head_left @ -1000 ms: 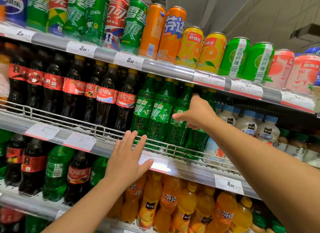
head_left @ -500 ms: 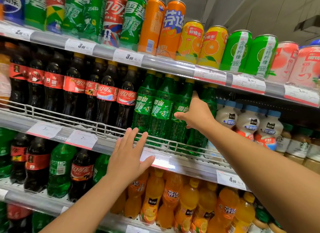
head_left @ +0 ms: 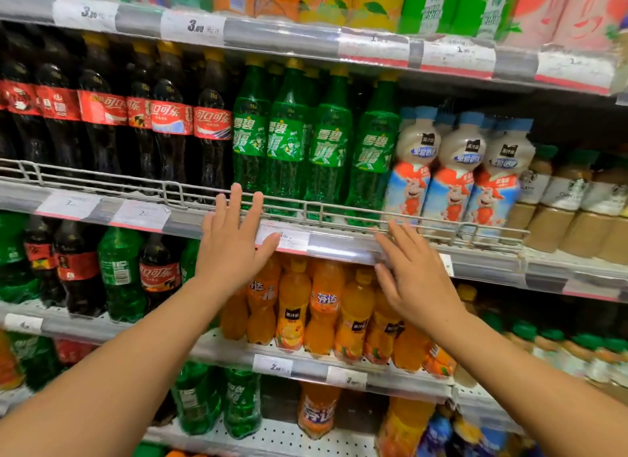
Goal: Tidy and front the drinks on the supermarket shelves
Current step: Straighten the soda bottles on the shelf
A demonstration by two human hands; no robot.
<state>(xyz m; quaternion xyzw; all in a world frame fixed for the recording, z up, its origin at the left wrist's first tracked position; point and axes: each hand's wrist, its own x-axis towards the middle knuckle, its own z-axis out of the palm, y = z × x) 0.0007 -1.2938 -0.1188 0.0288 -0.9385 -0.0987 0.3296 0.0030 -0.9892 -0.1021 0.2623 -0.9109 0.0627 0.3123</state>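
Both hands' fingers spread, holding nothing; left hand (head_left: 232, 249) hides price rail (head_left: 339, 247); right hand (head_left: 416, 280) covers orange bottles (head_left: 323, 307).

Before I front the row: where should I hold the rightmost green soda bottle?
Probably round the rightmost green soda bottle just above its label, from the front. The wire rail bars its base, and neighbours crowd both sides. The right hand is open and nearest.

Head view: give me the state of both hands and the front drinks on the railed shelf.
left hand: open, fingers over wire rail
right hand: open, holding nothing
green soda bottles: upright, labels forward
cola bottles: upright, capped, labels unevenly turned
milky drink bottles: upright, labels forward
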